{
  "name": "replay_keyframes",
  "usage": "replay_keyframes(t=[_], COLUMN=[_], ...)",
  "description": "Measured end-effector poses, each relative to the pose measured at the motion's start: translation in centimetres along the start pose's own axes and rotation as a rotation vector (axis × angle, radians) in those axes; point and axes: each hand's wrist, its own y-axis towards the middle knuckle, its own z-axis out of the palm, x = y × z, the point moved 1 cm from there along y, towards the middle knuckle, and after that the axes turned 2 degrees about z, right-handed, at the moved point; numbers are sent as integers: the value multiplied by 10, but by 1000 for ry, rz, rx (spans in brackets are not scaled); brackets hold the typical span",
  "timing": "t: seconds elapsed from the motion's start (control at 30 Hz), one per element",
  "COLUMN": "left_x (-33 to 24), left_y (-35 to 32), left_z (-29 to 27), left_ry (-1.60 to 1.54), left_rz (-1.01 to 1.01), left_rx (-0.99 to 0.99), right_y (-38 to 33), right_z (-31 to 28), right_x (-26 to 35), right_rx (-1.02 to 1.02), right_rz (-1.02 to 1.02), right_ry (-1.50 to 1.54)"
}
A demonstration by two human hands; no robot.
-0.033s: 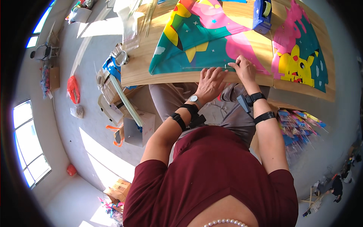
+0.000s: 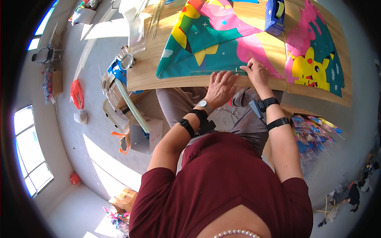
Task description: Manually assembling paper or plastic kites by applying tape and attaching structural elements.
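Note:
A teal and pink printed kite sheet with yellow cartoon shapes lies on the wooden table in front of me. Along its near edge runs a thin pale rod. My left hand rests on that edge with its fingers stretched out flat over the rod. Just to its right, my right hand is closed, thumb toward the left and fingers bent down at the sheet's edge. What its fingertips hold is too small to make out. A tiny white piece stands on the sheet between the two hands.
A second printed sheet lies at the table's right. A blue tape dispenser stands behind. Thin sticks and clear plastic bags lie far left, and a tape roll sits at the left edge. An open box stands below.

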Motion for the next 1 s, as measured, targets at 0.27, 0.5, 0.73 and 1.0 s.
replay_keyframes(t=[0.27, 0.5, 0.73, 1.0], left_x=[46, 71, 71, 73], left_y=[-5, -11, -13, -12], left_z=[-29, -29, -28, -27], left_ry=[-32, 151, 165, 172], left_rz=[-67, -224, -234, -233], left_rx=[-174, -252, -242, -244], right_y=[14, 95, 166, 193], right_z=[-29, -75, -93, -110], right_x=[-25, -86, -107, -92], right_rx=[-6, -429, -334, -140], right_rz=[126, 223, 331, 342], right_ry=[353, 348, 483, 376])
